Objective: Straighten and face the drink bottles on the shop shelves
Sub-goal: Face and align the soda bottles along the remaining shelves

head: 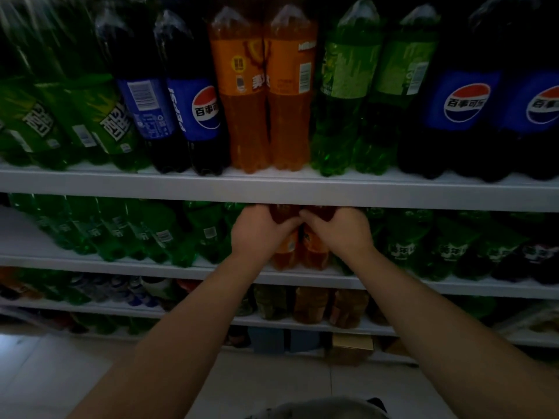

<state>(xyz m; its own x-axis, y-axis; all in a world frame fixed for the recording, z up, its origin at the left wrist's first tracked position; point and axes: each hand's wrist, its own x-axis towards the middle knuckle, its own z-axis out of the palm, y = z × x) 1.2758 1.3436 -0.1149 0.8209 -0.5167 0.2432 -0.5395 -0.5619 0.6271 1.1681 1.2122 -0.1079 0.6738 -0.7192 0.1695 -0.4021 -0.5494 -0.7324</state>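
- Both hands are on the second shelf (136, 267), working a pair of orange soda bottles that stand side by side and touching at the front edge.
- The left hand (260, 229) has its grip curled round the upper part of the left orange bottle (284, 252). The right hand (341, 232) does the same on the right orange bottle (314, 252). So both grips are wrapped on bottles, not spread.
- The bottle tops are hidden behind the top shelf (393, 192), and it's too dark down there to tell which way the labels face.
- My guess is this pair is mid-twist, not finished.
- The top shelf looks only partly sorted. One cola bottle (145, 107) shows its barcode, while its neighbour (201, 107) has the logo out.
- The big orange pair (242, 86) up there shows small print and a barcode, so it probably needs turning too.
- The green bottles at far left (39, 122) look like they're leaning, though the wide lens might be doing that.
- The cola on the right (462, 101) has logos forward and looks done.
- The green bottles either side of the hands and the lower shelves are too dim to judge.
- Overall I'd say plenty is left.
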